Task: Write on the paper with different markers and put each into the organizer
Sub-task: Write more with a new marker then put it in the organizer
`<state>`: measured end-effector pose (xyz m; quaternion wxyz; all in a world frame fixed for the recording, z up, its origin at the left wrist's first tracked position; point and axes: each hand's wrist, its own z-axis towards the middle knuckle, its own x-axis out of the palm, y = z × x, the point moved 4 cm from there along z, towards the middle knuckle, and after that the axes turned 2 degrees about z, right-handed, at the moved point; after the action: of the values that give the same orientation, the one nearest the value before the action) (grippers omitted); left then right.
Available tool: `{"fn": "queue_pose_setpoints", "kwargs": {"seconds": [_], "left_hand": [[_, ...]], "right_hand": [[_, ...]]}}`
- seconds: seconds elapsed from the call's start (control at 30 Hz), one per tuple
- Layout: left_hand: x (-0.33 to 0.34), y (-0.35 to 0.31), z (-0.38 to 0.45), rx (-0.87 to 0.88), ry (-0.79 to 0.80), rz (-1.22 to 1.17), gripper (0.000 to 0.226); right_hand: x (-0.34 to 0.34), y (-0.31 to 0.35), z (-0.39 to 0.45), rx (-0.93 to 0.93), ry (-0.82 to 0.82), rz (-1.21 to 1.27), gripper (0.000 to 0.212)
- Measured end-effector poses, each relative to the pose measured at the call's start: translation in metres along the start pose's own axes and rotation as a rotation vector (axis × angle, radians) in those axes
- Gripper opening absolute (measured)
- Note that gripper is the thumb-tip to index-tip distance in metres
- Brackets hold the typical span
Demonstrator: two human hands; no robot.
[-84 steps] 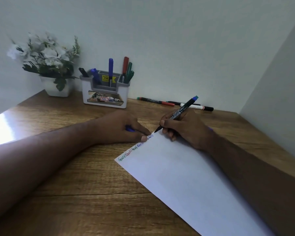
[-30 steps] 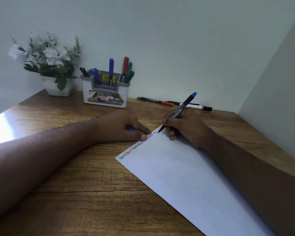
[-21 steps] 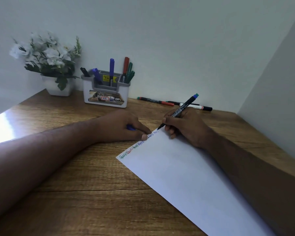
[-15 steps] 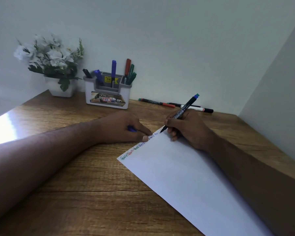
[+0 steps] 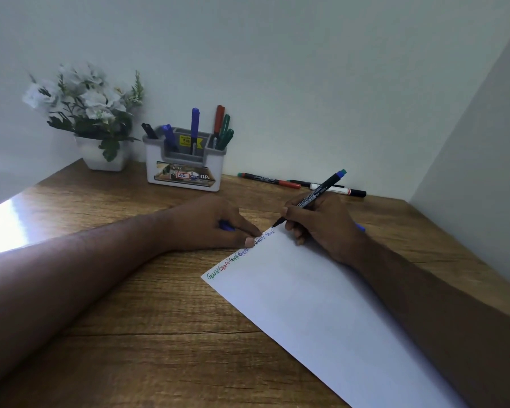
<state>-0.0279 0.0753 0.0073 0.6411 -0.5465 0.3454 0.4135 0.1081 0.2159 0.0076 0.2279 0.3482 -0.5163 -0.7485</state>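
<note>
A white sheet of paper [image 5: 321,313] lies slanted on the wooden desk, with small coloured words along its upper left edge. My right hand [image 5: 321,228] grips a black marker [image 5: 318,194] with a blue end, its tip touching the paper's far corner. My left hand [image 5: 218,228] rests beside the paper's edge, one fingertip on the sheet, and curls around a blue marker cap [image 5: 226,226]. The white and grey organizer [image 5: 186,169] stands at the back with several markers upright in it.
A white pot of white flowers [image 5: 100,128] stands left of the organizer. Three markers [image 5: 301,184] lie along the back wall to its right. A blue object [image 5: 360,228] peeks out behind my right hand. A wall closes off the right side.
My right hand has made small writing strokes at the paper's far corner, adding letters to the row. My left hand stayed put. The view shifted slightly.
</note>
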Motion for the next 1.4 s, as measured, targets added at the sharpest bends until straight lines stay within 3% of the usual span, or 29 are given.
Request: {"fn": "queue_pose_setpoints", "kwargs": {"seconds": [0.27,0.37,0.5,0.6,0.7,1.1,1.23,1.4], "left_hand": [[-0.001,-0.002,-0.001,-0.033,0.024,0.037,0.037],[-0.001,-0.004,-0.004,-0.066,0.007,-0.032,0.048],[-0.01,-0.001,-0.007,-0.169,-0.21,-0.3,0.036],[-0.015,-0.005,-0.006,-0.168,-0.341,-0.524,0.024],[-0.01,-0.009,-0.005,-0.179,-0.33,-0.737,0.022],[-0.005,-0.001,-0.004,-0.202,-0.318,-0.98,0.022],[-0.002,-0.012,-0.003,-0.158,-0.244,-0.918,0.023],[0.005,-0.018,0.001,-0.281,-0.305,-1.224,0.023]], "right_hand": [[0.001,-0.001,0.001,-0.017,0.011,-0.039,0.013],[-0.002,0.001,0.0,-0.027,-0.018,0.026,0.013],[-0.004,0.011,0.001,-0.099,-0.075,0.222,0.015],[0.003,0.022,-0.001,-0.134,0.014,0.359,0.017],[0.01,0.032,-0.006,-0.141,0.078,0.413,0.018],[0.011,0.031,-0.008,-0.118,0.05,0.45,0.014],[0.022,0.026,-0.012,-0.087,0.18,0.358,0.009],[0.034,0.029,-0.016,-0.175,0.151,0.192,0.012]]}}
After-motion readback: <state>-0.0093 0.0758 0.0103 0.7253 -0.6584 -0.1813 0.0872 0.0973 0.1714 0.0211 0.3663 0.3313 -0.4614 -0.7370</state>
